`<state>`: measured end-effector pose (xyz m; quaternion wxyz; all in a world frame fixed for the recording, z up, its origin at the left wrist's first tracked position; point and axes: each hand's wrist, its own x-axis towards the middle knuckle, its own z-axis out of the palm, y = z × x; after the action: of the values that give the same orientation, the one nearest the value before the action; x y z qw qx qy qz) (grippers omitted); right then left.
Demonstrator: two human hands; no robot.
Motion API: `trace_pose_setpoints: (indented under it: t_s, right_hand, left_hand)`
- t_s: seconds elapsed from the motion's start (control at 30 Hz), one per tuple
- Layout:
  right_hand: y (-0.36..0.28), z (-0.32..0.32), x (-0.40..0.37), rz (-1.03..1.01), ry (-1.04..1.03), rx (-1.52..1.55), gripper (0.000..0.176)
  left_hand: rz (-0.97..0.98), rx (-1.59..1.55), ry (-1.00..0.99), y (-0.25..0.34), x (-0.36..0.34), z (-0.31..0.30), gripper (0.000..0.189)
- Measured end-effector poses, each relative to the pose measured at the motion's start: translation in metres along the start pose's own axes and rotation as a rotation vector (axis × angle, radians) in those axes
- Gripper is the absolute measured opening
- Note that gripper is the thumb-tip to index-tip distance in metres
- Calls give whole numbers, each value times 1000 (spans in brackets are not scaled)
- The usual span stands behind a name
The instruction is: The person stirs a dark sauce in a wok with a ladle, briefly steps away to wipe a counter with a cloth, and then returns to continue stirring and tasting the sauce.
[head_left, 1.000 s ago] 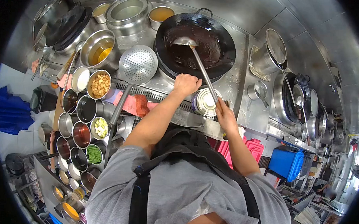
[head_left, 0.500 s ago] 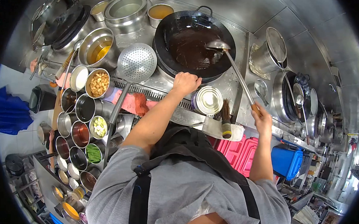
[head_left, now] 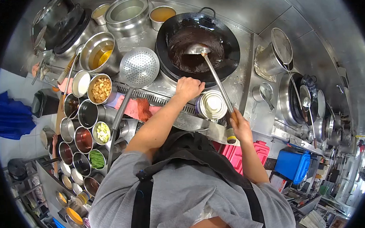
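Note:
A black wok [head_left: 224, 51] with dark brown sauce [head_left: 179, 45] in it sits on the stove. My left hand [head_left: 189, 88] is closed at the wok's near rim; the exact part it grips is hidden beneath the fingers. In my right hand [head_left: 241, 125] is the handle of a ladle [head_left: 213, 72], and its bowl rests in the sauce near the wok's middle. A shiny tin [head_left: 212, 105] stands between my two hands. Partly covered by my right hand, a bamboo brush [head_left: 231, 134] lies at the stove's front edge.
A perforated strainer [head_left: 139, 67] lies left of the wok, its handle pointing toward me. Further left are a pot of oil [head_left: 99, 52], a pot of brown cubes [head_left: 100, 89] and green beans [head_left: 97, 159]. A pot with a sieve [head_left: 269, 59] stands right.
My right hand has moved left and slightly toward me. The ladle's bowl has shifted from the wok's right side to its middle. My left hand stays at the rim.

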<state>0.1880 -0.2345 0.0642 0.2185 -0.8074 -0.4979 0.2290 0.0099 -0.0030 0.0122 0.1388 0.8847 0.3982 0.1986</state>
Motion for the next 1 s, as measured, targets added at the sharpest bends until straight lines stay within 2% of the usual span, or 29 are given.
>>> trace_pose_setpoints:
  t_s: [0.13, 0.23, 0.5, 0.57, 0.63, 0.7, 0.73, 0.8, 0.83, 0.9, 0.97, 1.0]
  right_hand:
    - [5, 42, 38, -112, 115, 25, 52]
    - [6, 57, 49, -45, 121, 11, 52]
    - [21, 56, -3, -78, 253, 119, 62]
    - [28, 51, -29, 42, 213, 166, 67]
    - [39, 52, -58, 202, 133, 215, 61]
    - [59, 67, -86, 290, 54, 116, 48]
    - [69, 75, -99, 307, 75, 123, 48]
    - [86, 94, -125, 166, -18, 34, 38]
    - [91, 108, -135, 198, 13, 42, 38]
    - [102, 132, -151, 246, -92, -36, 37]
    - [97, 134, -166, 369, -70, -31, 32]
    - [104, 145, -171, 510, -135, -49, 29]
  left_hand:
    - [37, 7, 46, -1, 1, 2, 39]
    - [83, 11, 73, -1, 1, 5, 40]
    - [64, 40, 20, 3, 3, 1, 42]
    - [7, 68, -54, 3, 2, 0, 44]
    - [35, 72, -58, 4, 2, 1, 44]
    - [14, 75, -47, 5, 2, -1, 44]
    - [29, 66, -41, 3, 2, 1, 44]
    - [54, 86, -26, 2, 2, 4, 44]
    - [53, 108, -3, 2, 1, 5, 44]
    - [68, 110, -24, -1, 1, 8, 45]
    - [135, 99, -4, -11, 3, 16, 45]
    - [157, 100, -5, -10, 2, 15, 45]
